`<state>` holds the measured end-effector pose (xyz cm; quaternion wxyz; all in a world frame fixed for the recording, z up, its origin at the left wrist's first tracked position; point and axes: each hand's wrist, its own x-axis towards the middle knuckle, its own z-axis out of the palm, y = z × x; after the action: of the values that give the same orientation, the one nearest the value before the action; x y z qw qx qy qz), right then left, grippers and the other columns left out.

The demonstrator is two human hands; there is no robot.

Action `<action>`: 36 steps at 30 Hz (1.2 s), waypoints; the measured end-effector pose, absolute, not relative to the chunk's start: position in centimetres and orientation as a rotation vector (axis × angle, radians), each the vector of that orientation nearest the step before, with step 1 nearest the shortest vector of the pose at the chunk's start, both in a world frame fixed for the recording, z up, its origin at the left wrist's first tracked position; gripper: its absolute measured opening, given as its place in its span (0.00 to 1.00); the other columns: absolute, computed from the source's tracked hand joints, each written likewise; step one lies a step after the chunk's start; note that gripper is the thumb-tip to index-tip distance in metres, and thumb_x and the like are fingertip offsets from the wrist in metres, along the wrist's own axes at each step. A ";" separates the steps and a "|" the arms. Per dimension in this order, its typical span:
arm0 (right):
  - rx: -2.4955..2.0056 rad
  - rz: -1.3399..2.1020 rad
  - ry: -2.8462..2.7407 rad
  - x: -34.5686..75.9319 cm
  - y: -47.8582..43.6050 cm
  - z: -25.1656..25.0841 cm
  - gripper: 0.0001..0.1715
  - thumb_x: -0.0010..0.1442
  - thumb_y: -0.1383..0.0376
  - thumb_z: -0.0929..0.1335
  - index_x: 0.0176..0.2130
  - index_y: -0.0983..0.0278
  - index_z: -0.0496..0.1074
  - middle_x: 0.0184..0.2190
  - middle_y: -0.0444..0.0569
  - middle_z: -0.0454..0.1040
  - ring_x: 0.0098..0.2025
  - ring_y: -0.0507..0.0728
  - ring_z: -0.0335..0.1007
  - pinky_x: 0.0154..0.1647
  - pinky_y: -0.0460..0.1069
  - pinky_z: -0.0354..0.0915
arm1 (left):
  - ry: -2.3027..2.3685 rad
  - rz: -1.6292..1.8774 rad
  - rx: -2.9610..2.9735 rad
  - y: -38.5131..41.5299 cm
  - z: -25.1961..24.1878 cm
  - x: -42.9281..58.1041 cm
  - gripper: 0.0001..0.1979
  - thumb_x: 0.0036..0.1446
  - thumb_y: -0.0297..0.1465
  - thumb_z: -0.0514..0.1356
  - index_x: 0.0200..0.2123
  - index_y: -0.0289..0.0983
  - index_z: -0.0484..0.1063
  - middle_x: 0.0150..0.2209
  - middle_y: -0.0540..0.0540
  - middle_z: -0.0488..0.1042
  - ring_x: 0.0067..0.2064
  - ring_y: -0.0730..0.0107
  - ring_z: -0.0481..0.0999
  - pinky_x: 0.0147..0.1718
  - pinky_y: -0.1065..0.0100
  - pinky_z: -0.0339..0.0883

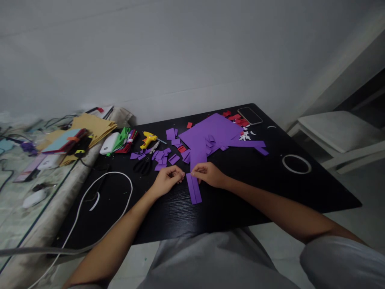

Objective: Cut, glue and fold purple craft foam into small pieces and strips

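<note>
A folded purple paper strip (194, 192) with a crease along its length lies near the front of the black table (168, 214). At its top end, my right hand (210, 175) pinches it between thumb and fingers. My left hand (168, 180) is just to the left of that end, fingers curled and tips together; whatever they hold, if anything, is too small to make out. Beyond both hands lies a large purple sheet (207, 128), with a wide purple strip (198, 154) reaching down toward my right hand. Cut purple pieces (162, 154) are scattered left of it.
Black-handled scissors (145, 163) and a yellow glue gun (148, 139) lie left of the sheet. A phone (250, 115), red scraps (239, 119) and white scraps (245, 135) are at the back right. A white cable (132, 186) loops at left; a white ring (296, 164) lies right.
</note>
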<state>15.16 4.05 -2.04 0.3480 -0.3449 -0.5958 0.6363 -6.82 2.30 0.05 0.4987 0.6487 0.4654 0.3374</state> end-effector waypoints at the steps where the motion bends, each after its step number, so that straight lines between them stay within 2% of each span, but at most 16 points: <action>1: -0.895 1.654 -1.543 15.2 4.1 -2.0 0.19 0.53 0.52 0.75 0.30 0.66 0.74 0.24 0.44 0.76 0.25 0.52 0.71 0.28 0.48 0.70 | 1.123 0.820 1.578 2.3 0.0 -6.8 0.11 0.55 0.37 0.64 0.29 0.34 0.75 0.26 0.48 0.76 0.27 0.73 0.74 0.28 0.72 0.70; 16: -0.913 1.657 -1.537 15.2 4.1 -2.3 0.19 0.53 0.52 0.75 0.30 0.66 0.74 0.24 0.44 0.76 0.25 0.52 0.72 0.29 0.48 0.70 | 1.159 0.797 1.689 2.4 -0.8 -7.2 0.06 0.53 0.31 0.62 0.30 0.34 0.77 0.25 0.48 0.77 0.27 0.72 0.74 0.29 0.72 0.67; 29: -0.915 1.638 -1.556 15.2 4.1 -2.2 0.20 0.54 0.51 0.75 0.31 0.66 0.75 0.25 0.45 0.77 0.26 0.53 0.73 0.30 0.49 0.71 | 1.176 0.766 1.721 2.3 -0.7 -7.2 0.06 0.54 0.31 0.62 0.30 0.34 0.76 0.25 0.49 0.76 0.28 0.72 0.73 0.30 0.72 0.65; 36: -0.911 1.641 -1.563 15.2 4.1 -2.2 0.20 0.54 0.51 0.75 0.31 0.66 0.75 0.25 0.45 0.77 0.26 0.53 0.73 0.29 0.49 0.71 | 1.185 0.763 1.771 2.2 -0.6 -7.1 0.10 0.58 0.36 0.62 0.32 0.34 0.76 0.27 0.48 0.75 0.29 0.72 0.72 0.30 0.71 0.64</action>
<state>15.20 4.13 -2.23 0.3426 -0.3505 -0.6012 0.6311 -7.10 2.21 -0.58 0.4250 0.7082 0.4739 0.3053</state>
